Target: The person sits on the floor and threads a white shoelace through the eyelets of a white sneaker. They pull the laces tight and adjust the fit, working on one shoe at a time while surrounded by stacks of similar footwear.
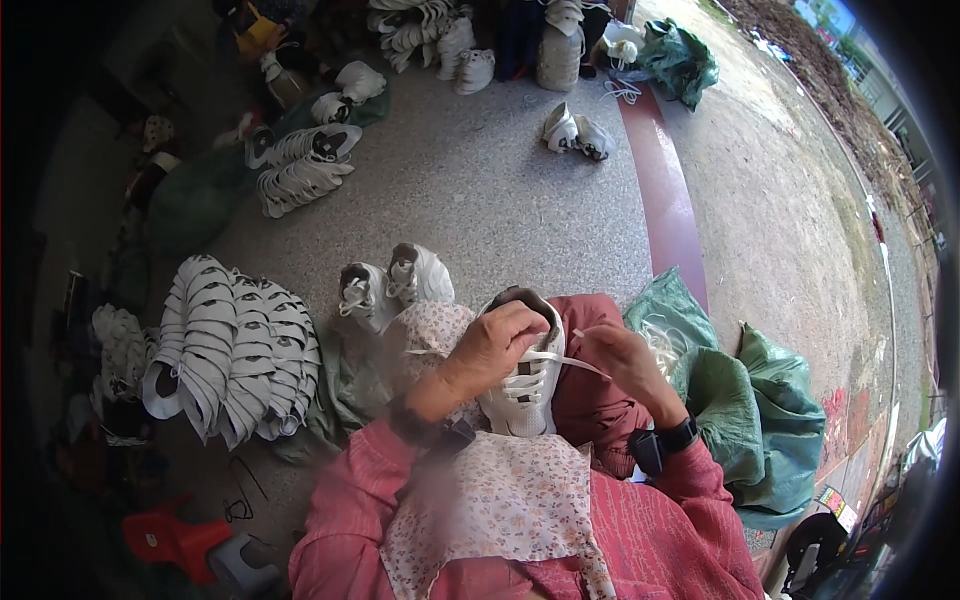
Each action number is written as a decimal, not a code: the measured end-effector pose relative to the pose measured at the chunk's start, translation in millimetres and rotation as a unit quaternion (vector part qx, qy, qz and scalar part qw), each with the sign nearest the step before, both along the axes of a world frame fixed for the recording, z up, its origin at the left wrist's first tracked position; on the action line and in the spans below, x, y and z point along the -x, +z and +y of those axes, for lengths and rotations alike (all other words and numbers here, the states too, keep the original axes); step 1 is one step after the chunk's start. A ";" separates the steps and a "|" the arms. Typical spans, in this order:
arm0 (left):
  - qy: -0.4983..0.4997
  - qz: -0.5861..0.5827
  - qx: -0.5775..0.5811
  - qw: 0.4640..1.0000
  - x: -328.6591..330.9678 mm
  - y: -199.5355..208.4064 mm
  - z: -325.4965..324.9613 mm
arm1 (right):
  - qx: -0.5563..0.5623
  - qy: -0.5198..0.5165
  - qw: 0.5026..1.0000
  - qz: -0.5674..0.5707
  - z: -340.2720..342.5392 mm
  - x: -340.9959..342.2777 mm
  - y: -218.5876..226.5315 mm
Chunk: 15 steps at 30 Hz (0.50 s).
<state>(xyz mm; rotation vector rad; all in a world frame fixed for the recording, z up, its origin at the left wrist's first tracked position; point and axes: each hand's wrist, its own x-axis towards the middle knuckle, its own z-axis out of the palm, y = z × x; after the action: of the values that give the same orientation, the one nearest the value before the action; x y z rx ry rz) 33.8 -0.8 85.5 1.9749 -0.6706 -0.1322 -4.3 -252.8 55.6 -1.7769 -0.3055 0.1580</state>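
Observation:
A white sneaker (522, 400) rests on my lap, its dark-lined opening facing away from me and its toe toward me. White laces cross its front in several rows. My left hand (492, 350) is closed at the sneaker's upper eyelets, fingertips curled over the edge of the opening; what exactly they pinch there is partly hidden. A loose white shoelace (570, 361) runs from the upper eyelets out to the right. My right hand (632, 368), held just right of the sneaker, has its fingers pinched on the lace.
Stacked white shoe uppers (235, 350) stand at my left. A pair of laced white sneakers (415, 275) sits beyond my left knee, another pair (577, 135) farther off. Green sacks (745, 410) and a bundle of white laces (660, 345) lie at my right. A red stool (170, 540) is lower left.

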 end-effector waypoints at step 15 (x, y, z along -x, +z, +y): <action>-0.034 0.045 -0.009 0.998 -4.7 -16.7 -2.4 | 0.009 0.034 0.998 0.060 14.5 -1.4 -0.8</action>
<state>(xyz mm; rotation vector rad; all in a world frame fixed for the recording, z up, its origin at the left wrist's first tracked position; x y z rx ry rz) 38.5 -3.2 68.9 1.9513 -0.6810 -0.2669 -2.9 -238.3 54.8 -1.7678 -0.2776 0.3157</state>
